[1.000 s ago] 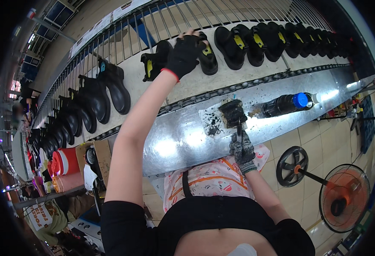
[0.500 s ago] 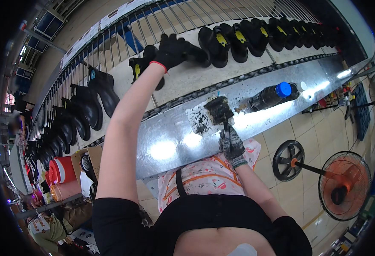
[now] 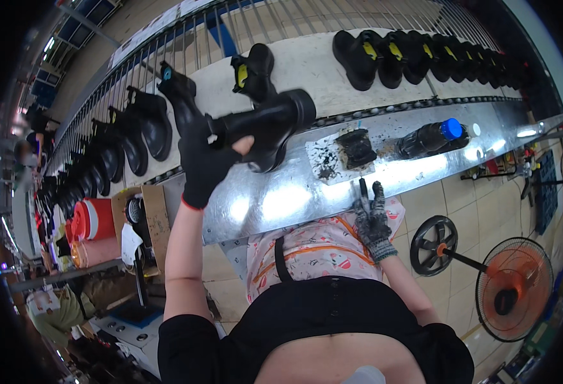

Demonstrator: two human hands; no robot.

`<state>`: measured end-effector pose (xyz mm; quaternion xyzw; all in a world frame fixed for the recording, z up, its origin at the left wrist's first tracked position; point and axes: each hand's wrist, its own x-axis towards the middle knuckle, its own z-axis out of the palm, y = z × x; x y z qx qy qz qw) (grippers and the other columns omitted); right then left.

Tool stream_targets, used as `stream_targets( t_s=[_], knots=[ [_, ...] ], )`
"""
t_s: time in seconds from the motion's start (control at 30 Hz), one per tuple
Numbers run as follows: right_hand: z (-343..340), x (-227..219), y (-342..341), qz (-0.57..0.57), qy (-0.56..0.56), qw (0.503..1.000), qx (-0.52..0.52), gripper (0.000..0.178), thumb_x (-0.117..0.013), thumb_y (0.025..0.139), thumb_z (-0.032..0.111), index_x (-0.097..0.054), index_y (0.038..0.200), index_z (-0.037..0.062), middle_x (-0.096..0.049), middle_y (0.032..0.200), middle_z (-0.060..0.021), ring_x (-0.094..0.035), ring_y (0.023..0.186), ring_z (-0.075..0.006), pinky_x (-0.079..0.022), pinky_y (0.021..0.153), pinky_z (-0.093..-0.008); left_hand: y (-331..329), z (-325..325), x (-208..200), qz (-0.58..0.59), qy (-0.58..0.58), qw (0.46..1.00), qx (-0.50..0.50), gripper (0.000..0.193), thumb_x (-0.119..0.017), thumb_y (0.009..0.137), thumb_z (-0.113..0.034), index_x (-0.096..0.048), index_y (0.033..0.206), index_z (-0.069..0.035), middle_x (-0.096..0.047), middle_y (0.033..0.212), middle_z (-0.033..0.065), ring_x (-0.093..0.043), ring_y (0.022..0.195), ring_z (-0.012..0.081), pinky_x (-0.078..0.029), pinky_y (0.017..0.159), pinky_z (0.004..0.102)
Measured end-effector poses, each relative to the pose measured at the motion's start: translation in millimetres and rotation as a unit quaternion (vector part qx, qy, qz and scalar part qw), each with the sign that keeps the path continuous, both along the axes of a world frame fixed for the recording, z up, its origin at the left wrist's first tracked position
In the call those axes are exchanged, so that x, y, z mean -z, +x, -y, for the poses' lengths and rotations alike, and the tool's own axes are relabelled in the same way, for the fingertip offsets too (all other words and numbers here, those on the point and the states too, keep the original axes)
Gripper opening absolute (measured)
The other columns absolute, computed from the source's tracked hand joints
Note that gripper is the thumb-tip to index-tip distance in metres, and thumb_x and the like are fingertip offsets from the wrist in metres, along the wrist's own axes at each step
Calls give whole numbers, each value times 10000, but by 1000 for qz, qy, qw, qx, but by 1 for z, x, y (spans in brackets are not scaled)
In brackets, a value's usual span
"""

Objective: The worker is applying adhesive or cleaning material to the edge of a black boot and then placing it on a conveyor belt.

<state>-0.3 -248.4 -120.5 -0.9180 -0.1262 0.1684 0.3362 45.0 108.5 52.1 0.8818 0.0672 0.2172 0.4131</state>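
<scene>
A shiny black ankle boot (image 3: 269,121) is in my left hand (image 3: 206,163), which wears a black glove with a red cuff. The boot lies tilted sideways over the near edge of the belt. My right hand (image 3: 372,224), in a stained grey glove, holds a slim dark-handled tool (image 3: 363,187); its working end cannot be made out. Just beyond the tool, a black ink-soaked pad (image 3: 358,148) rests on smeared white paper (image 3: 322,161) on the metal ledge (image 3: 281,198). Behind the held boot, another boot with a yellow tag (image 3: 259,67) stands on the belt.
More black boots line the pale conveyor belt (image 3: 307,77) at left and right. Dark bottles, one with a blue cap (image 3: 451,128), lie on the ledge. A standing fan (image 3: 512,288) is at right; a red jug (image 3: 93,217) and cardboard box (image 3: 155,217) are at left.
My left hand has lifted a boot off the belt and brought it nearer and leftward. My right hand has drawn the tool back from the black pad.
</scene>
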Motion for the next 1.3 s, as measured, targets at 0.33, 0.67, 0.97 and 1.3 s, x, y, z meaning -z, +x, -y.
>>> stream_targets(
  t_s=[0.33,0.67,0.97,1.3],
  knots=[
    [-18,-47,1,-282,443,817,240,702,-470,867,-34,-129,1457,137,-545,882,-64,-555,655,-111,-476,530,-235,-81,19,17,-27,261,964,41,381,-781,567,-244,-643,897,-112,-533,692,32,-509,625,210,-373,602,328],
    [-4,-64,-1,-193,289,924,159,182,-538,890,23,-572,1065,-9,-618,922,-73,-601,703,-114,-531,586,-261,-93,30,28,11,192,981,27,454,-749,518,-132,-661,963,-126,-580,775,37,-538,675,224,-457,566,302],
    [-11,-94,14,-107,233,965,51,233,-563,877,48,-609,1101,9,-649,937,-76,-613,691,-119,-510,578,-245,-95,29,30,29,181,983,9,456,-743,513,-116,-662,962,-124,-580,768,38,-531,654,227,-452,561,303],
    [-50,-178,44,76,55,951,-295,466,-681,696,437,-680,1039,121,-636,975,-109,-601,884,-295,-485,770,-387,-99,31,30,26,187,982,4,446,-734,517,-114,-667,958,-124,-583,770,39,-530,662,227,-455,567,306]
  ],
)
